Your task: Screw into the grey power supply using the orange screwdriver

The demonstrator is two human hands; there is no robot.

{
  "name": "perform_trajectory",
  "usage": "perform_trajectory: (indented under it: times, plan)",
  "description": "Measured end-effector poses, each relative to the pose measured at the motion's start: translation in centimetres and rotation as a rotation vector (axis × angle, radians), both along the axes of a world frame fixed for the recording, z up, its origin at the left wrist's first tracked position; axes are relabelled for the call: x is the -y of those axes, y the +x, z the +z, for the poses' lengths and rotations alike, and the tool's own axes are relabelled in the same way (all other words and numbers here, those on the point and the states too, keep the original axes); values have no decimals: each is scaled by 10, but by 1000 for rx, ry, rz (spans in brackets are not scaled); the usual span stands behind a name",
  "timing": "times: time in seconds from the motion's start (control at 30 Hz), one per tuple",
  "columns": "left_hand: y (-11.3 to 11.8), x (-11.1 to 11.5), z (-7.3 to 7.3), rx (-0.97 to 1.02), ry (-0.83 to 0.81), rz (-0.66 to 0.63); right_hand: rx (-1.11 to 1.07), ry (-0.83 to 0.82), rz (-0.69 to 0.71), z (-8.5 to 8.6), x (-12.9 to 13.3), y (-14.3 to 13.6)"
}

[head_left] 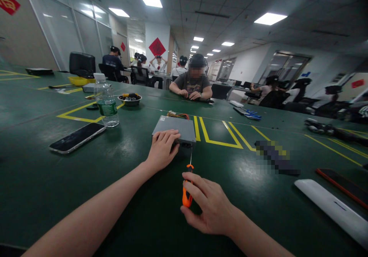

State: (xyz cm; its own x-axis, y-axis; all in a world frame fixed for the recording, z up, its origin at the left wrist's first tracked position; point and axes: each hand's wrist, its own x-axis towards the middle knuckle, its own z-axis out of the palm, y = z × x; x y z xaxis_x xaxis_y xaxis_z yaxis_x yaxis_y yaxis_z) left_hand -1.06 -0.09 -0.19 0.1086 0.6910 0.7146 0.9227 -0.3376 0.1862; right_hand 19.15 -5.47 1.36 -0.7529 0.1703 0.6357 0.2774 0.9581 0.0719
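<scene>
A grey metal computer power supply (184, 128) lies on the green table, its bundle of coloured wires (178, 115) coming out at the far side. My left hand (163, 145) holds it at the near left, fingers over the top and thumb at the front face. Between the fingers and thumb of my right hand (208, 201) is an orange and black screwdriver (187, 195). Its thin shaft points away from me, and the tip reaches the near right corner of the power supply. Whether the tip sits in a screw is too small to tell.
Left of the power supply are a water bottle (107, 103), a phone (77, 137) and a metal bowl with tools (130, 99). A white long object (330, 207) lies at right. Yellow tape (221, 144) marks the table. A person (195, 80) sits opposite.
</scene>
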Motion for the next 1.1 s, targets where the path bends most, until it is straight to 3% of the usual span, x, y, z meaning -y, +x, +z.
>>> perform_trajectory:
  times: [0.1, 0.3, 0.53, 0.7, 1.1]
  plan:
    - [0, 0, 0, -8, 2, -5, 49, 33, -7, 5, 1, 0]
    - [0, 1, 1, -13, -6, -5, -135, 99, 2, 2, -2, 0]
    - [-1, 0, 0, -16, -5, -4, -192, 96, 33, -2, -5, 3]
    - [0, -1, -1, -6, 8, -2, -154, 91, 88, -3, -4, 1]
    - [0, 0, -1, -1, 21, 3, -119, 65, 57, -5, -5, -8]
